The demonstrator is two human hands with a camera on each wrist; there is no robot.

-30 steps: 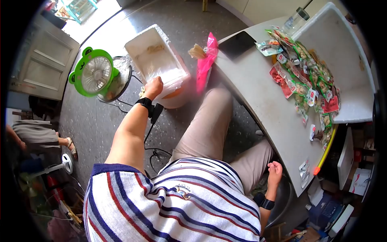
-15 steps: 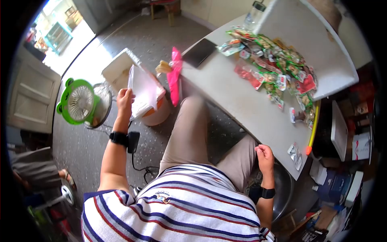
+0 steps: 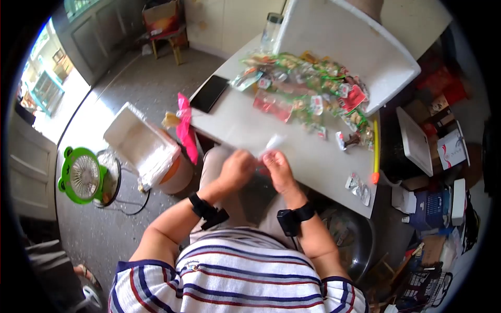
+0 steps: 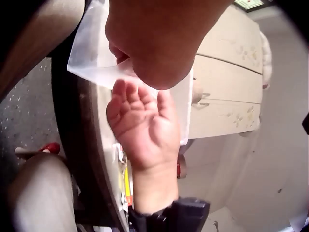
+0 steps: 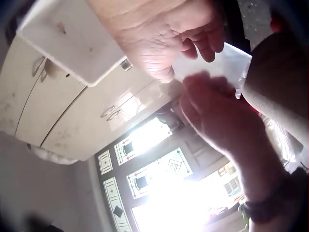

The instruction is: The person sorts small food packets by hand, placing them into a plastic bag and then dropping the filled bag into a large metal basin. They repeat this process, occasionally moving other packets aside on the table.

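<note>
A clear plastic bag (image 4: 89,58) is between my two hands over the lap, at the near edge of the table (image 3: 229,128). My left hand (image 3: 237,169) pinches the bag with curled fingers; it is blurred in the head view. Close beside it my right hand (image 3: 279,169) holds the bag between thumb and fingers. In the right wrist view the bag (image 5: 234,65) spreads out flat past the fingertips of both hands. Several green and red snack packets (image 3: 313,94) lie heaped on the table beyond the hands.
A white foam box (image 3: 365,52) lies tipped behind the packets. A black phone (image 3: 210,94), a jar (image 3: 271,31) and a silver packet (image 3: 358,189) are on the table. To the left stand a foam box with plastic bags (image 3: 162,156), a pink bag (image 3: 183,125) and a green fan (image 3: 82,175).
My left hand has lifted a clear plastic bag out of the floor-side foam box and brought it right, over my lap. My right hand has come up from the table's near corner to meet it.
</note>
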